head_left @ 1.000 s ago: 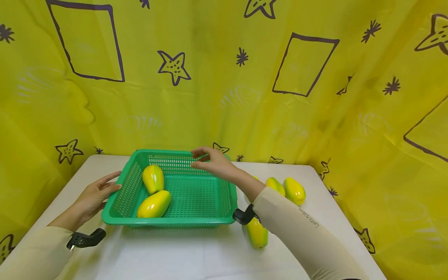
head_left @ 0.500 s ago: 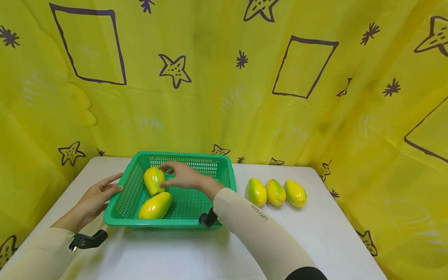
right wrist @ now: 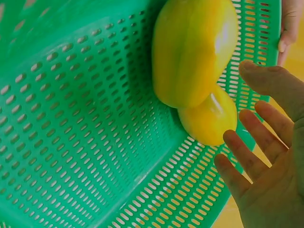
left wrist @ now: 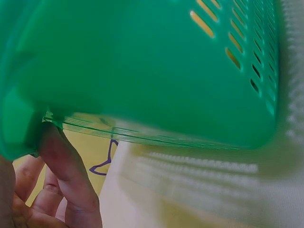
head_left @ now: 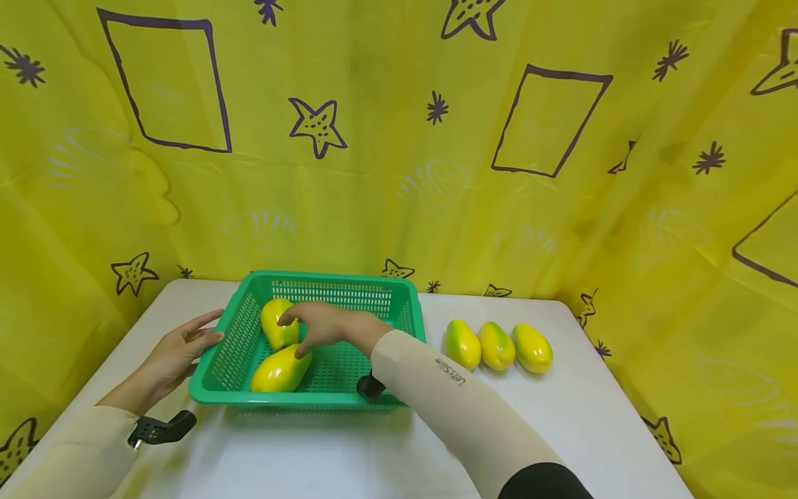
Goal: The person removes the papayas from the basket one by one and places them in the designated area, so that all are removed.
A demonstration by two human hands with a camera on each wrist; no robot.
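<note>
A green basket (head_left: 349,367) is set on the white desk (head_left: 374,457), and two yellow-green papayas are seen lying inside it, touching one another. The right hand (head_left: 321,326) is held inside the basket with its fingers (right wrist: 247,154) spread and released; nothing is grasped by them. The far papaya (head_left: 277,323) lies just left of these fingers, and the near papaya (head_left: 280,369) lies just below the thumb; whether either fruit is touched cannot be told. The left hand (head_left: 174,353) is laid against the basket's left wall, its fingers (left wrist: 66,171) straight and pressed to the rim from outside. Three more papayas (head_left: 497,345) are lined up on the desk, well apart to the right of the right hand.
</note>
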